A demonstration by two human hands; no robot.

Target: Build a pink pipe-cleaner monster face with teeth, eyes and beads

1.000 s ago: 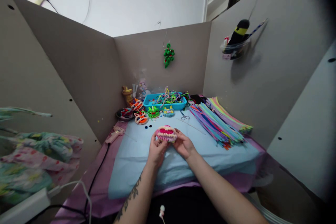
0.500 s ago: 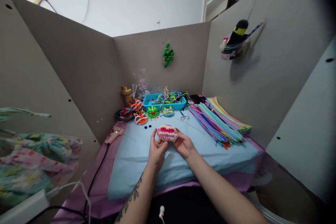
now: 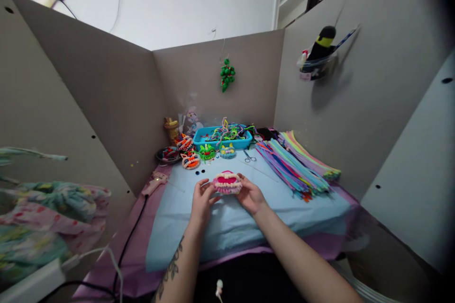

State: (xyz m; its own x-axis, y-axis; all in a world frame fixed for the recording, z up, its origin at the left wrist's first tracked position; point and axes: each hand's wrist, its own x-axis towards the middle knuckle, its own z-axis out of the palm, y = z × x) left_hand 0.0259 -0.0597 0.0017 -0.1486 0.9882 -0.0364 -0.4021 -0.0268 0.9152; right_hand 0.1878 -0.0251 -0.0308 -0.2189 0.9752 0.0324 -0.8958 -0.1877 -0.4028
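Observation:
A pink and cream fuzzy pipe-cleaner figure [image 3: 227,183] with a wide mouth shape is held up above the blue cloth. My right hand [image 3: 251,195] grips it by its right end, thumb and fingers closed on the edge. My left hand [image 3: 202,200] is at its left end, fingers bent and apart, close to the edge or just touching it. Beyond the hands lie two small black discs [image 3: 200,172]. Similar finished figures stand behind: an orange one [image 3: 191,161], a green one [image 3: 207,152] and a light blue and yellow one [image 3: 228,151].
At the back, a blue tray [image 3: 245,143] holds tangled pipe-cleaner pieces. Scissors [image 3: 250,157] lie before it. Bundled pipe cleaners [image 3: 291,165] spread on the right. A pink glue gun [image 3: 156,182] with a black cable lies left. Grey panels [image 3: 220,45] enclose the table.
My left hand has loosened and shifted left, its fingers coming away from the figure's left side. The figure has tipped slightly and shows more of its mouth opening, still in my right hand.

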